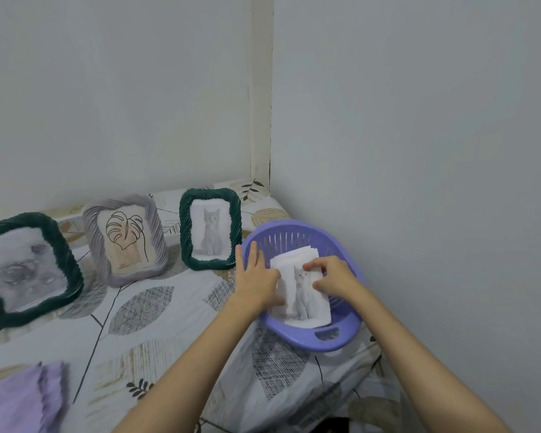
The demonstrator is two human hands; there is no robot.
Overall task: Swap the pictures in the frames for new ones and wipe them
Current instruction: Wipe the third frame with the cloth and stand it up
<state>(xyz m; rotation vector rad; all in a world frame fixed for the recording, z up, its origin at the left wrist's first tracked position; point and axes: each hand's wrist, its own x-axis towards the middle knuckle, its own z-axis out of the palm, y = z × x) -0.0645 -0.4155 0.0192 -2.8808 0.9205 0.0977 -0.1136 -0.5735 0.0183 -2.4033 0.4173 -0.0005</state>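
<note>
Three picture frames stand on the leaf-patterned table: a dark green frame [25, 267] at the left with a grey picture, a lilac frame [125, 239] with a leaf drawing, and a smaller dark green frame [210, 228] with a cat picture. A purple basket [334, 335] at the right holds a stack of white prints, the top one a cat picture [303, 298]. My left hand [255, 276] lies with straight fingers on the stack's left edge and the basket rim. My right hand [331, 276] has curled fingers pinching the top of the stack.
A folded lilac cloth [25, 398] lies at the table's near left corner. Walls close in behind and to the right of the table, meeting in a corner just behind the basket. The table's front edge runs below the basket.
</note>
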